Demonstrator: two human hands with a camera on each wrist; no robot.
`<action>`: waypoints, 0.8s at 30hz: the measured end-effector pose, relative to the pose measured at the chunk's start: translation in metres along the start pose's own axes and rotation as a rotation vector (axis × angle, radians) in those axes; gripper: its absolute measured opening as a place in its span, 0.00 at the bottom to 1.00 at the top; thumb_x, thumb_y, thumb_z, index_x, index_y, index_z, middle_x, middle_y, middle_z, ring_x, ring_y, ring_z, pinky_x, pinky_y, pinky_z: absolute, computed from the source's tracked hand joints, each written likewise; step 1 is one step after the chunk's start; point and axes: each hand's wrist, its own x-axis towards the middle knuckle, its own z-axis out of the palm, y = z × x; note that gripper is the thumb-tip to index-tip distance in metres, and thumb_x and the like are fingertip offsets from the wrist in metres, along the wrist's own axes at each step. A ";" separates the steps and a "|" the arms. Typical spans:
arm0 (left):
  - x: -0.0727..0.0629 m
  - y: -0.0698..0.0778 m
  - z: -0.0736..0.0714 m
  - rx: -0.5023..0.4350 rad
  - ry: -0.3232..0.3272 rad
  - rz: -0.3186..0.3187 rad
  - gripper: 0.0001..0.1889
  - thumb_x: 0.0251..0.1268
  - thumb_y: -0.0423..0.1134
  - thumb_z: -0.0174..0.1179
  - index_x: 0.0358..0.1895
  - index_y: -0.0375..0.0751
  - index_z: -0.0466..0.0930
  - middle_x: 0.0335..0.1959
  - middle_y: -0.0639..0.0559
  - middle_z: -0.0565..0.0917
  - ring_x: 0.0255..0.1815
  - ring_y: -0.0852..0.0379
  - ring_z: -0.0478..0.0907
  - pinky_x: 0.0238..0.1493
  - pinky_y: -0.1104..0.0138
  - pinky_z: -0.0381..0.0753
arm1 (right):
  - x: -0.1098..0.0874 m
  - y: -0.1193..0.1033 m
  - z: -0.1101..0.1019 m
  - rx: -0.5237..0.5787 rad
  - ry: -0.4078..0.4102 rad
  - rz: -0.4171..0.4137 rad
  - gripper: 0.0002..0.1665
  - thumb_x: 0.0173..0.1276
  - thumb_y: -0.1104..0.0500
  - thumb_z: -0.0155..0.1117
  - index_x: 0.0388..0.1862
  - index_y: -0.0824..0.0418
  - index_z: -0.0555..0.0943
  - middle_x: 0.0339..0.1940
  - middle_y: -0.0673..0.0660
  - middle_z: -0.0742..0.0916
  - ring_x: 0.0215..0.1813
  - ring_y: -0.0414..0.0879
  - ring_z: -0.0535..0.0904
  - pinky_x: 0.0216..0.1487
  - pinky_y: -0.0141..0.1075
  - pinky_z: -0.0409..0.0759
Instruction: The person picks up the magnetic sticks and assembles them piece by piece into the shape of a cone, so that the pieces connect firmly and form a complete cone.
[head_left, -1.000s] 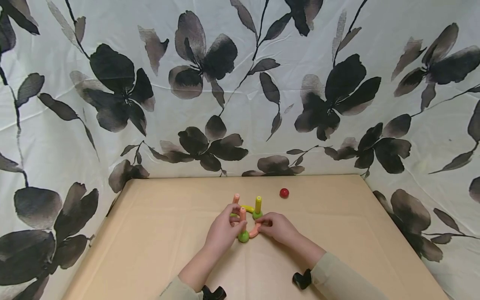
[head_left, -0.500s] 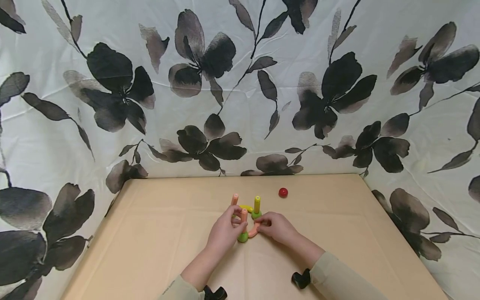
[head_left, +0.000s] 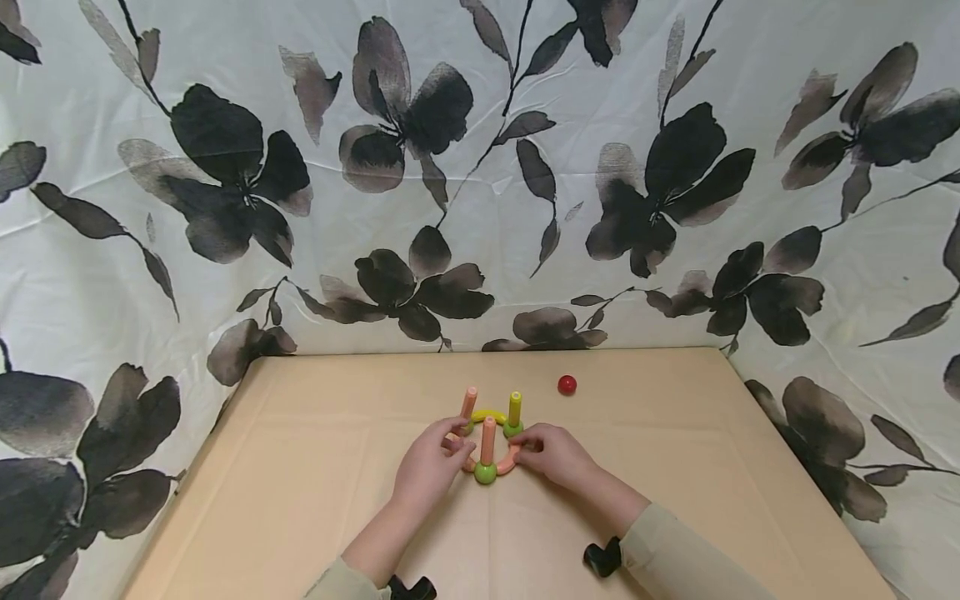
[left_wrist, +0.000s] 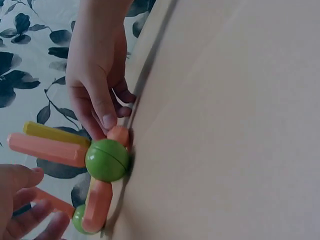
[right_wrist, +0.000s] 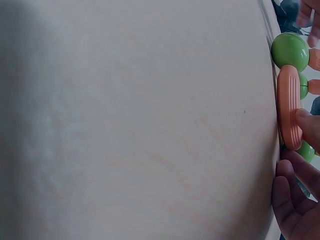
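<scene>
A ring of curved pieces and green balls stands on the table, with upright rods in the balls. The front green ball (head_left: 485,473) carries an orange rod (head_left: 487,440). Another orange rod (head_left: 469,402) rises at the back left, and a yellow rod (head_left: 514,408) at the back right. My left hand (head_left: 429,463) is beside the ring's left side, its fingers spread apart with nothing between them in the left wrist view. My right hand (head_left: 557,455) pinches the orange curved piece (right_wrist: 289,107) on the ring's right side between thumb and fingers. A yellow curved piece (head_left: 489,416) joins the back balls.
A red ball (head_left: 567,385) lies on the table beyond the ring, to the right. The tan table (head_left: 315,467) reaches back to a floral cloth (head_left: 525,233), which also hangs at both sides.
My left hand has let go of the front orange rod and moved left, away from it. My right hand keeps its place on the orange curved piece.
</scene>
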 end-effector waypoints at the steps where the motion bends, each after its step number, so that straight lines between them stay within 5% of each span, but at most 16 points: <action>1: 0.000 -0.003 -0.001 0.016 0.006 -0.012 0.19 0.63 0.44 0.68 0.57 0.49 0.82 0.40 0.56 0.82 0.35 0.62 0.78 0.31 0.66 0.77 | 0.000 0.000 0.000 0.001 0.000 0.001 0.13 0.63 0.56 0.73 0.47 0.53 0.89 0.35 0.46 0.83 0.36 0.44 0.74 0.38 0.38 0.74; 6: 0.000 -0.015 -0.002 0.077 0.006 -0.040 0.20 0.64 0.45 0.67 0.58 0.47 0.83 0.44 0.55 0.83 0.37 0.60 0.77 0.32 0.63 0.76 | -0.001 -0.001 -0.001 0.012 -0.003 0.013 0.13 0.63 0.57 0.72 0.47 0.53 0.89 0.34 0.47 0.82 0.36 0.45 0.73 0.37 0.38 0.73; 14: 0.005 -0.029 0.001 0.065 -0.088 -0.082 0.29 0.59 0.49 0.70 0.63 0.44 0.79 0.52 0.45 0.83 0.57 0.44 0.78 0.57 0.47 0.73 | -0.001 -0.001 0.000 0.003 -0.001 0.021 0.12 0.64 0.57 0.72 0.47 0.53 0.89 0.35 0.47 0.82 0.36 0.45 0.72 0.37 0.38 0.72; 24: 0.008 -0.033 0.002 0.047 -0.119 -0.083 0.33 0.56 0.48 0.72 0.66 0.43 0.77 0.54 0.42 0.81 0.59 0.40 0.75 0.60 0.44 0.70 | -0.003 0.000 0.000 -0.003 0.011 -0.008 0.14 0.64 0.56 0.72 0.49 0.53 0.88 0.36 0.46 0.83 0.36 0.44 0.73 0.38 0.37 0.72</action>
